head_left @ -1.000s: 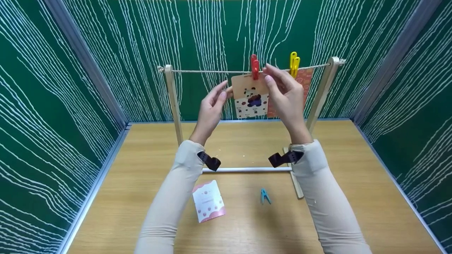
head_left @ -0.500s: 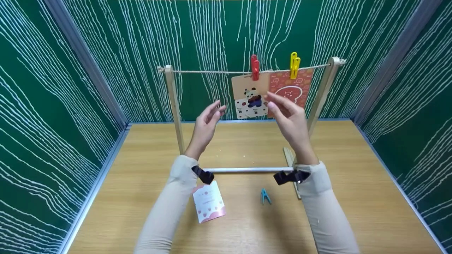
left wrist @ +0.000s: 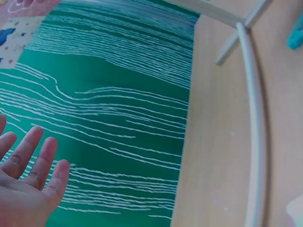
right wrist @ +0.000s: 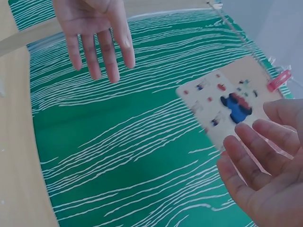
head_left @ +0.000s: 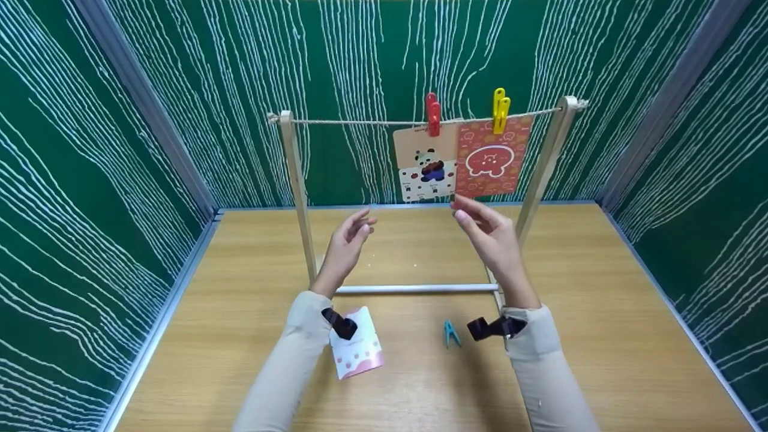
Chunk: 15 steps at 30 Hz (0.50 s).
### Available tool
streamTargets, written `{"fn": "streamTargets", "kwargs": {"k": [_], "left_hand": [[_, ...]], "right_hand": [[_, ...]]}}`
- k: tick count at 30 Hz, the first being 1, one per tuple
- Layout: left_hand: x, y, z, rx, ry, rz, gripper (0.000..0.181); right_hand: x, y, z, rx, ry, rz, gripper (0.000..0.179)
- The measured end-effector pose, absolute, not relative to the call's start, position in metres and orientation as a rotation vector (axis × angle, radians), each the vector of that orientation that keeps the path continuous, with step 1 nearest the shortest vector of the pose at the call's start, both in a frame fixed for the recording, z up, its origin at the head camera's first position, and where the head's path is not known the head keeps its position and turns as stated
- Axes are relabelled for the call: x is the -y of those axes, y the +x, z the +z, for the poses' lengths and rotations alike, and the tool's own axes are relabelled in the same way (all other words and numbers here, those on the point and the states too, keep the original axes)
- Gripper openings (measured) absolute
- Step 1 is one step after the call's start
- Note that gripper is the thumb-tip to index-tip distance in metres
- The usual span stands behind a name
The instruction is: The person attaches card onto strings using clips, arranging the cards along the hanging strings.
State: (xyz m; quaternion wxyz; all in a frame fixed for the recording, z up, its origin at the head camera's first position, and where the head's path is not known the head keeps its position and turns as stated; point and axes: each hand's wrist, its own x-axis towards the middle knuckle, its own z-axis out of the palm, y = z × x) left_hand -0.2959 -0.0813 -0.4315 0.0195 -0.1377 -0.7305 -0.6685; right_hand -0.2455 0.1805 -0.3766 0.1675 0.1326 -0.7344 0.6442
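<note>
A panda card (head_left: 427, 165) hangs from the cord (head_left: 360, 122) under a red clothespin (head_left: 433, 114). Right beside it hangs a red patterned card (head_left: 495, 159), clipped by a yellow clothespin (head_left: 500, 112). My left hand (head_left: 346, 247) is in the air below the cord on the left, fingers relaxed and holding nothing. Just under the two cards, my right hand (head_left: 493, 240) is also bare, its fingers loosely bent. Both palms show with spread fingers in the wrist views. On the table lie a white and pink card (head_left: 360, 354), partly behind my left wrist strap, and a blue clothespin (head_left: 451, 333).
The cord is tied between two wooden posts, a left post (head_left: 297, 198) and a right post (head_left: 549, 162). A pale crossbar (head_left: 420, 288) joins them low down near the tabletop (head_left: 240, 336). Green walls (head_left: 360, 48) with white wavy lines enclose the table.
Both hands have come away from the panda card and lowered toward the table. The panda card stays hanging under the red clothespin, and the red card behind is uncovered.
</note>
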Motion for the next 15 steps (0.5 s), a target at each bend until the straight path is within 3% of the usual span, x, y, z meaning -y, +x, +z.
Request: {"fn": "streamTargets", "kwargs": {"k": [15], "left_hand": [[0.104,-0.28,-0.492,2.364,-0.324,-2.031,0.043]], "right_hand": [[-0.192,-0.236,-0.431,2.312,0.231,1.794,0.04]]}}
